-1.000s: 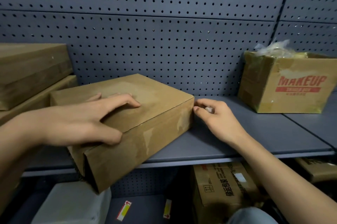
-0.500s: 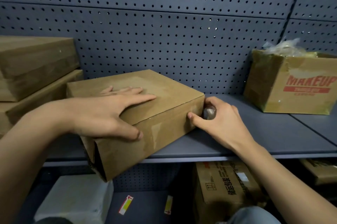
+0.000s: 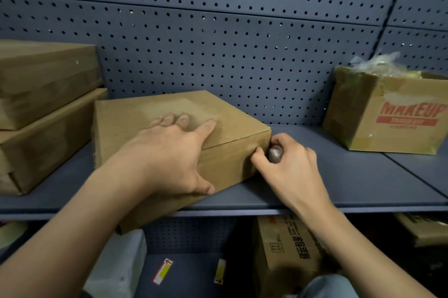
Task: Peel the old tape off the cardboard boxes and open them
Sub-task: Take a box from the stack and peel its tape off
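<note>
Our left hand (image 3: pixel 169 159) spread flat over cardboard box (image 3: pixel 145 115) top, thumb on near face: we pin it against pull. Our right hand (image 3: pixel 294 166) curled at right corner, pinching greyish tape (image 3: pixel 275 154), likely peeling. Box angled on shelf (image 3: pixel 358 181), near corner overhanging edge.
</note>
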